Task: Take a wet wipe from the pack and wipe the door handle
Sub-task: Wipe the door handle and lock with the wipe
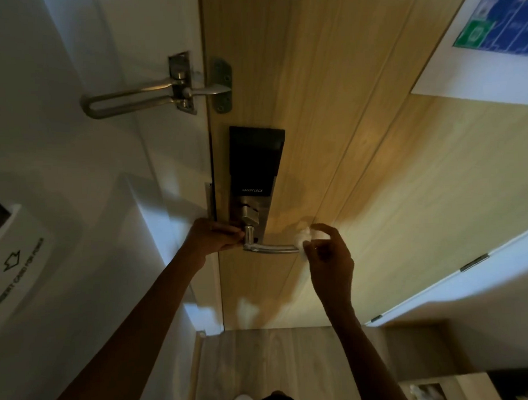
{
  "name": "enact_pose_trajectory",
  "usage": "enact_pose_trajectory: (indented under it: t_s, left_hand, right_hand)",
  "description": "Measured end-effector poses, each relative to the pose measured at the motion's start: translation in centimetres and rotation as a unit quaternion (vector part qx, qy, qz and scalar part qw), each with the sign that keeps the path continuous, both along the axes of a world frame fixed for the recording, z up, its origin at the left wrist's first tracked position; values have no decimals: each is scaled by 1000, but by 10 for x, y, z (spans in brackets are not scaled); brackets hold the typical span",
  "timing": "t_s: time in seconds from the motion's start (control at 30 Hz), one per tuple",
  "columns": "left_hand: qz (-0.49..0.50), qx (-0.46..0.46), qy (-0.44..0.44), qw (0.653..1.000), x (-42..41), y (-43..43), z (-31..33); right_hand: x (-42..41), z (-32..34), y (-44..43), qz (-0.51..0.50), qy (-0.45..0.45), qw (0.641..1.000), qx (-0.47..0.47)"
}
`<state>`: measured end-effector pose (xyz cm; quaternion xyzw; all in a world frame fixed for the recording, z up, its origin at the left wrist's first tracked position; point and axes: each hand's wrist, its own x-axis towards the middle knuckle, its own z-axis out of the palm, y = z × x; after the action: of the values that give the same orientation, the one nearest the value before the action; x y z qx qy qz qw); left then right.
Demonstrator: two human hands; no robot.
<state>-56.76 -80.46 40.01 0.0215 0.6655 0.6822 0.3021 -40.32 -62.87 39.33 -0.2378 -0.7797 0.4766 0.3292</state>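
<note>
A silver lever door handle (271, 248) sticks out from a black and silver smart lock plate (254, 170) on the wooden door (360, 141). My right hand (327, 257) pinches a crumpled white wet wipe (303, 239) against the free end of the lever. My left hand (214, 235) grips the handle's neck (248, 234) by the lock plate. The wipe pack is not in view.
A metal swing-bar door guard (158, 94) spans the frame and door above the lock. A key-card power slot (13, 244) hangs on the white wall at left. An evacuation notice (497, 29) is fixed at upper right. Wooden floor (278, 359) lies below.
</note>
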Motion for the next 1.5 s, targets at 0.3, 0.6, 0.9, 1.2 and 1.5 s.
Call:
enact_pose_trajectory:
  t_s: [0.3, 0.6, 0.9, 1.2, 1.5]
  left_hand:
    - [-2, -14, 13, 1000, -3, 1, -4]
    - [-14, -26, 18, 999, -6, -1, -10]
    - [-10, -23, 5, 1000, -5, 0, -4]
    - [-14, -31, 10, 999, -5, -1, -5]
    - [-17, -25, 12, 999, -5, -1, -7]
  right_hand:
    - [1, -13, 12, 43, 9, 983, 178]
    - [-1, -6, 25, 103, -82, 960, 247]
    - [0, -13, 31, 117, -120, 922, 349]
    - [-10, 1, 51, 235, -141, 883, 380]
    - [-26, 7, 1, 212, -91, 860, 456]
